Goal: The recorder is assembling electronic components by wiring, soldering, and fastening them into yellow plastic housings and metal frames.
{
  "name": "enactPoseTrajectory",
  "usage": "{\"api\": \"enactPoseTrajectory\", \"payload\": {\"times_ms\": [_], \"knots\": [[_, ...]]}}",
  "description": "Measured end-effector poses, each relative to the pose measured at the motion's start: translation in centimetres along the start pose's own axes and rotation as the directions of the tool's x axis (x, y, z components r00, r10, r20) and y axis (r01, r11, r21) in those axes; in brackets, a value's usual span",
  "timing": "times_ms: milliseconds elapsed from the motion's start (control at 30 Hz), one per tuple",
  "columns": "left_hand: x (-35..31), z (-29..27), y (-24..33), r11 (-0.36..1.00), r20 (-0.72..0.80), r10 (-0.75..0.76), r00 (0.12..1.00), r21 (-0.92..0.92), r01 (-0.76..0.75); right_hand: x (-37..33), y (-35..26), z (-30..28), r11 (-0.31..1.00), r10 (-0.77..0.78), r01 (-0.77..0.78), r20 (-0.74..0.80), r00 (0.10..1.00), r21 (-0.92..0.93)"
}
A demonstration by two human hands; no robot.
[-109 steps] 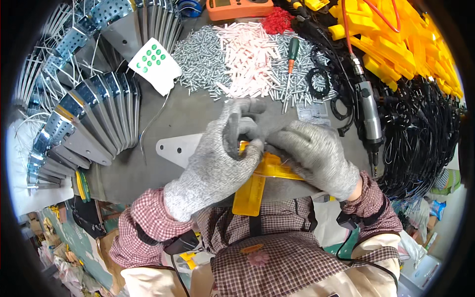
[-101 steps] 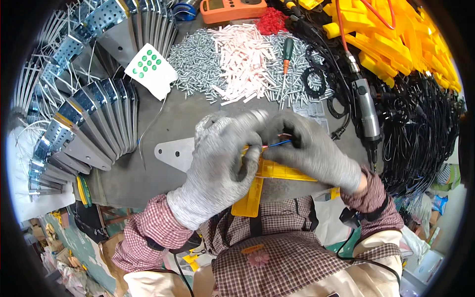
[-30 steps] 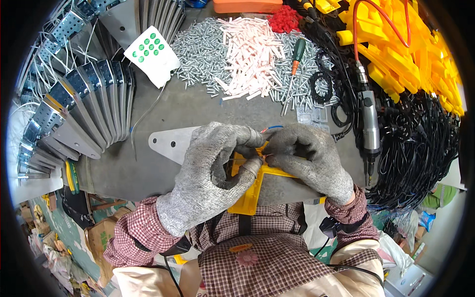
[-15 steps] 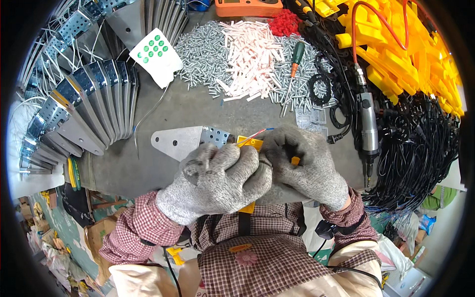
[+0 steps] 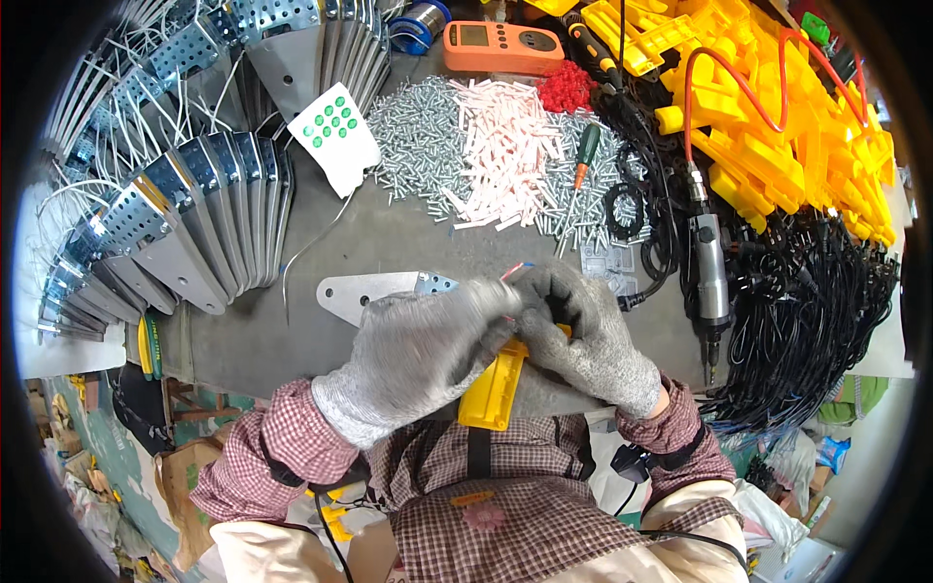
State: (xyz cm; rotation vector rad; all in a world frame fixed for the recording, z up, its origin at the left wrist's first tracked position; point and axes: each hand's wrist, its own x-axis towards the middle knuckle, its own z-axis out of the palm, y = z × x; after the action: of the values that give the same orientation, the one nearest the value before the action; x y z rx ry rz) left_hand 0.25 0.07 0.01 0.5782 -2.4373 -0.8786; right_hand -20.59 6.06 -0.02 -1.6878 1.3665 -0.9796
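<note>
Both hands wear grey knit gloves and meet over the near part of the table. My right hand (image 5: 588,340) is closed, its fingers curled around the upper end of a yellow plastic housing (image 5: 493,391). The housing tilts down toward my apron, and its lower part shows below my hands. Thin red and blue wire ends (image 5: 517,269) stick up between the fingertips. Against the right hand lies my left hand (image 5: 423,335), smeared by motion, so its grip is unclear. Partly behind it is a flat grey metal bracket (image 5: 364,293) with a perforated end.
Piles of screws (image 5: 418,136), pale pink sleeves (image 5: 505,151) and red caps (image 5: 567,89) lie beyond my hands, with a green-handled screwdriver (image 5: 587,146). Stacked brackets (image 5: 219,209) fill the left. Rightward are a power screwdriver (image 5: 711,262), yellow housings (image 5: 768,107) and black cables (image 5: 802,321).
My left hand has swung and its fingers now blur. More of the yellow housing shows below the hands, tilted. The view has shifted, so the far tabletop shows more.
</note>
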Motion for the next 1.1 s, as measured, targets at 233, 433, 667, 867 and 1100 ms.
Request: {"api": "enactPoseTrajectory", "payload": {"times_ms": [233,433,667,867,1100], "knots": [[0.3,1.6,0.9,0.991,-0.227,-0.042,0.973,-0.131,0.012,-0.7,-1.5,-0.2,0.96,-0.086,0.056,-0.1,0.991,-0.273],[0.2,2.9,1.3,0.882,-0.256,-0.31,0.916,-0.438,0.176,-1.0,-2.3,0.4,0.974,-0.03,-0.006,-0.151,0.988,-0.227],[0.9,1.1,1.6,0.99,-0.083,0.023,0.996,0.138,-0.011,-0.8,-2.0,-0.5,0.938,-0.121,0.101,-0.042,0.992,-0.331],[0.6,1.6,1.3,0.975,-0.17,-0.194,0.966,-0.143,0.171,-0.5,-0.7,-1.0,0.935,-0.019,0.052,0.095,0.995,-0.35],[2.0,0.5,0.5,0.914,-0.062,-0.278,0.959,-0.324,0.244,-1.0,-0.5,-2.3,0.768,-0.243,0.295,0.166,0.956,-0.569]]}}
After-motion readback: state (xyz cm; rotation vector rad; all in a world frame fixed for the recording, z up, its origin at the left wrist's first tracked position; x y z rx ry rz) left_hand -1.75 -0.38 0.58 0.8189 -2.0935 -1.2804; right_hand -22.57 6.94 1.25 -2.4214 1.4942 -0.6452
